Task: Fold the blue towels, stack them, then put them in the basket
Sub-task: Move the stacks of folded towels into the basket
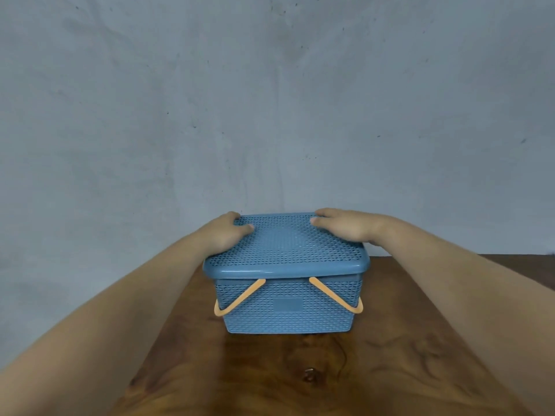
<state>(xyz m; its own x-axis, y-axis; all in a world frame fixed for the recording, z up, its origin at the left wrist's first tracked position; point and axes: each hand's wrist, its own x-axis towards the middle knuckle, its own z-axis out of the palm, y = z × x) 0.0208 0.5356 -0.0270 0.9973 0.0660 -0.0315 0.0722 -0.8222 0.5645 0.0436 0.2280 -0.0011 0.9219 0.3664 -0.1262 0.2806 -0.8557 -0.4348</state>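
A blue woven-pattern plastic basket (288, 313) stands on the wooden table, its matching blue lid (285, 247) sitting on top. Orange handles (240, 298) hang down against its front wall. My left hand (223, 235) grips the lid's far left edge, thumb on top. My right hand (345, 225) grips the lid's far right edge the same way. No blue towels are visible; the inside of the basket is hidden by the lid.
The dark brown wooden table (300, 370) stretches toward me in front of the basket. A grey-blue wall (270, 100) rises right behind the basket. My two forearms flank the basket.
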